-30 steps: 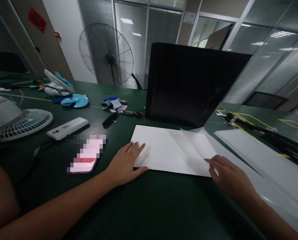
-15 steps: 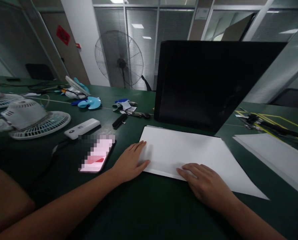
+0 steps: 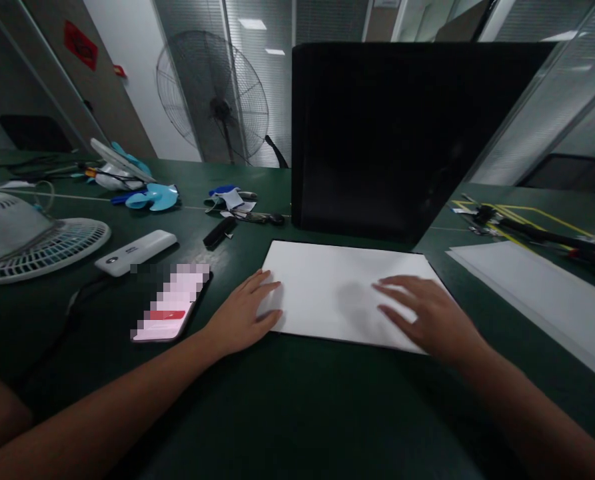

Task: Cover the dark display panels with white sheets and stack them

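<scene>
Left hand (image 3: 242,317) on the white paper (image 3: 317,290), at its left edge; right hand (image 3: 432,317) above, perhaps just clear.

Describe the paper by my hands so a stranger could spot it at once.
Find the big black panel. Nearer on the green table, the paper lies flat, your left hand at its left edge and your right hand over its right side. Unlike the loose sheets farther right, it has a dark border along its far edge.
</scene>
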`<state>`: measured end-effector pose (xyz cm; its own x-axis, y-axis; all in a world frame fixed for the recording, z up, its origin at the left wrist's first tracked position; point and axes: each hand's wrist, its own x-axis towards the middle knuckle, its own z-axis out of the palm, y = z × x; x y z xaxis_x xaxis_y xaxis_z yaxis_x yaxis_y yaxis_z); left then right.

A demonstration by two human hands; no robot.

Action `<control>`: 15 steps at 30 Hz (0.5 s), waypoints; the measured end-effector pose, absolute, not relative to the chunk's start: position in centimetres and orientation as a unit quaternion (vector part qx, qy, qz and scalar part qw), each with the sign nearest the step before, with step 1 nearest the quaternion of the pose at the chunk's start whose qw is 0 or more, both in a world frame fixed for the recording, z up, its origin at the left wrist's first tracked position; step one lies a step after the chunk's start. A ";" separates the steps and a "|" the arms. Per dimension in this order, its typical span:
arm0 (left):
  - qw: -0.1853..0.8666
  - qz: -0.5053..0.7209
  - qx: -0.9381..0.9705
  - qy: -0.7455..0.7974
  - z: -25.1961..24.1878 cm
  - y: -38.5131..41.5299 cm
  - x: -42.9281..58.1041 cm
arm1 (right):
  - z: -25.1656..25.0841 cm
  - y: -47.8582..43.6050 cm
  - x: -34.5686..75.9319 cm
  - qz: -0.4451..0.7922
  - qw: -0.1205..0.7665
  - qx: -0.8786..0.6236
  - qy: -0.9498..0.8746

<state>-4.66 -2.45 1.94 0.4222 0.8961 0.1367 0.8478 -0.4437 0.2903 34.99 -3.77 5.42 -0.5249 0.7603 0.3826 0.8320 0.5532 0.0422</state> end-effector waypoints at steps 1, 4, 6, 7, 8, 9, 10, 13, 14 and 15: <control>0.087 0.136 0.838 0.521 2.0 -2.5 -4.6 | 5.6 -2.9 37.3 -0.142 0.175 -0.530 -0.817; 0.078 0.134 0.837 0.525 2.1 -2.5 -4.4 | 4.9 -0.8 45.2 -0.181 0.154 -0.725 -0.646; 0.075 0.128 0.834 0.531 2.1 -2.5 -4.3 | 3.4 -0.1 49.7 -0.168 0.141 -0.814 -0.538; 0.075 0.125 0.833 0.534 2.1 -2.4 -4.2 | 2.5 0.0 51.3 -0.148 0.131 -0.844 -0.498; 0.075 0.125 0.832 0.535 2.1 -2.4 -4.2 | 1.6 0.0 52.5 -0.129 0.124 -0.865 -0.468; 0.075 0.126 0.832 0.535 2.1 -2.4 -4.2 | 0.8 -0.1 53.3 -0.110 0.118 -0.878 -0.451; 0.075 0.128 0.832 0.534 2.0 -2.3 -4.3 | 0.1 -0.3 53.7 -0.094 0.111 -0.884 -0.445; 0.079 0.134 0.831 0.534 1.8 -2.2 -4.4 | -0.6 -0.8 53.6 -0.094 0.108 -0.883 -0.448; 0.080 0.136 0.830 0.535 1.7 -2.2 -4.4 | -0.5 -1.0 53.2 -0.101 0.108 -0.882 -0.448; 0.081 0.138 0.829 0.536 1.7 -2.2 -4.5 | -0.3 -1.2 52.9 -0.105 0.108 -0.881 -0.448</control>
